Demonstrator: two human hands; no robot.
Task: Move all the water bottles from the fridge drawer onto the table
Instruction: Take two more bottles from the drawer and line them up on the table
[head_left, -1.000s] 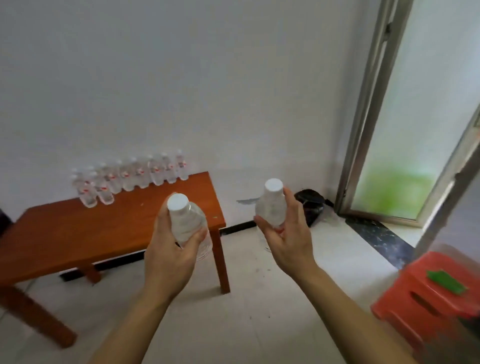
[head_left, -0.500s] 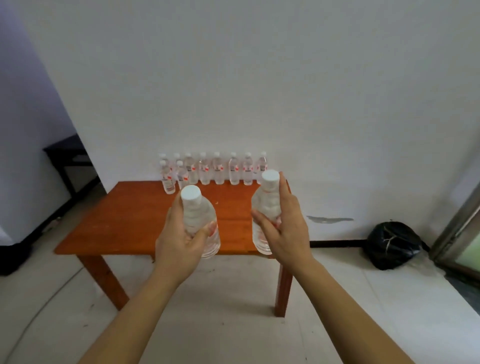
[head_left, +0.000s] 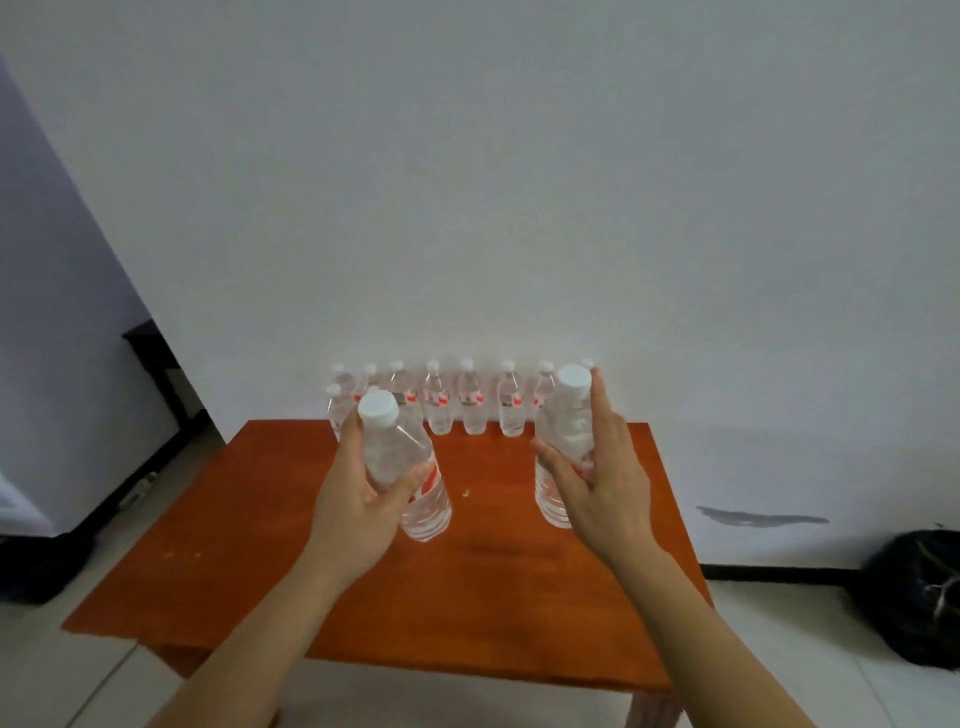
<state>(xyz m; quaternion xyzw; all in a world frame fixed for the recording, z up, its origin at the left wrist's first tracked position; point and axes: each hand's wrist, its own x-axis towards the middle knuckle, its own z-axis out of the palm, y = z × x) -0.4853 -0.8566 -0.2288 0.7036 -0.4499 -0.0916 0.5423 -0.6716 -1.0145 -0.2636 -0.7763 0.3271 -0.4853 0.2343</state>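
Note:
My left hand (head_left: 358, 506) grips a clear water bottle (head_left: 402, 460) with a white cap, tilted, above the middle of the orange-brown wooden table (head_left: 249, 551). A second capped bottle (head_left: 566, 431), held upright, is in my right hand (head_left: 602, 486) over the table's right half. Several small water bottles with red labels (head_left: 441, 402) stand in a row along the table's far edge against the white wall. The fridge drawer is out of view.
A black bag (head_left: 914, 597) lies on the floor to the right by the wall. A dark piece of furniture (head_left: 156, 364) stands at the left past a wall corner. Tiled floor surrounds the table.
The view has swung left and closer to the table. Both hands with their bottles are now over the tabletop, nearer the row at the wall.

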